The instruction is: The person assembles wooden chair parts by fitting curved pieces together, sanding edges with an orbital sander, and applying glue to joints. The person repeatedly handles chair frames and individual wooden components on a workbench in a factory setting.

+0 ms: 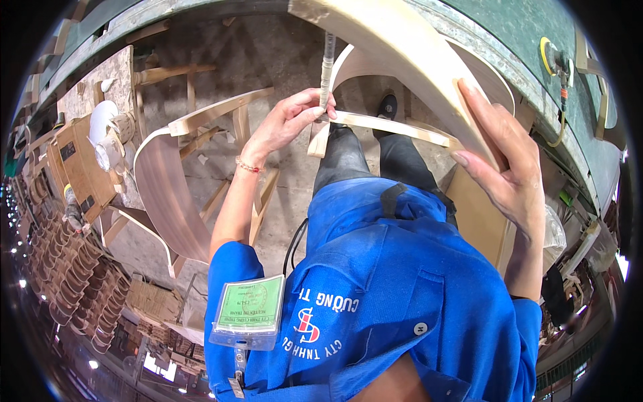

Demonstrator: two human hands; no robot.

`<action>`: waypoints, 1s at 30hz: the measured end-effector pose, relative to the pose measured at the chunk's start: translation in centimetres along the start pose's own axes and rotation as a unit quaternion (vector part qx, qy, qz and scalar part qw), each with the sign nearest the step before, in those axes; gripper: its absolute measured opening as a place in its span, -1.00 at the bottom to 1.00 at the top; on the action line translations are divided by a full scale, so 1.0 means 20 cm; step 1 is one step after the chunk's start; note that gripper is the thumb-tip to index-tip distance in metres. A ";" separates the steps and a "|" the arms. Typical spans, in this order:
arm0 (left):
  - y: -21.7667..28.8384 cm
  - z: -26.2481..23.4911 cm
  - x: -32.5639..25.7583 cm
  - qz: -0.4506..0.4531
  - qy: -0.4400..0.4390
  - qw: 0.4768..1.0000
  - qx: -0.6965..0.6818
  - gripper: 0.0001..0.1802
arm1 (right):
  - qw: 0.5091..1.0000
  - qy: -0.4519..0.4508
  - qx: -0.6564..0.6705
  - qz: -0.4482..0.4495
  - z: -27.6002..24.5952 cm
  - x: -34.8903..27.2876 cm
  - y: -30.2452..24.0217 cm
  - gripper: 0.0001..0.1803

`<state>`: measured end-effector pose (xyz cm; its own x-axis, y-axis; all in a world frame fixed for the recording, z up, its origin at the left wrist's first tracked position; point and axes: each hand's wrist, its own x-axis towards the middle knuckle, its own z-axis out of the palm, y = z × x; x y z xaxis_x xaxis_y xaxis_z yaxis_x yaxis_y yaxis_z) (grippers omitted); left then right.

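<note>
A pale wooden chair frame (395, 50) with a broad curved board is tilted up in front of me. My right hand (506, 157) grips the near end of that board, fingers along its outer side and thumb spread beneath. My left hand (295, 120) is closed, thumb and fingers pinching the lower end of a slim tape-wrapped hose or rod (327, 70) beside the frame's thin crossbar (395, 127). What sits at the tip of that hose is hidden by the fingers. Behind the board, a bent veneer panel (485, 70) curves round.
Another chair frame with a curved brown back (171, 187) stands on the floor at left. A cardboard box (77, 161) lies beyond it, with stacked curved wooden parts (77, 268) lower left. On the green bench (529, 40) at right rests a yellow-rimmed sander (550, 57).
</note>
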<state>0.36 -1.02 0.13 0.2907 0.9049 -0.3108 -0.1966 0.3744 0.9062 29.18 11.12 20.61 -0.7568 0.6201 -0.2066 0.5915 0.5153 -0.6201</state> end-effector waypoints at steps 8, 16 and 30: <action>-0.01 0.02 -0.01 0.008 0.018 1.000 0.023 -0.76 | 0.996 -0.026 0.038 0.070 0.05 -0.01 0.02 -0.27; -0.04 0.02 -0.03 0.032 0.025 0.999 0.014 -0.77 | 0.960 0.167 0.223 0.039 0.00 -0.02 0.03 -0.36; 0.12 -0.05 -0.04 -0.037 -0.002 0.999 -0.021 -0.74 | 0.961 0.252 0.102 0.046 -0.04 0.06 -0.01 -0.18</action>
<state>-1.36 -0.66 2.17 0.3092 0.8737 -0.3755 -0.2132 0.4484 0.8680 28.36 12.32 21.14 -0.4432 0.8917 0.0924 0.5434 0.3492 -0.7634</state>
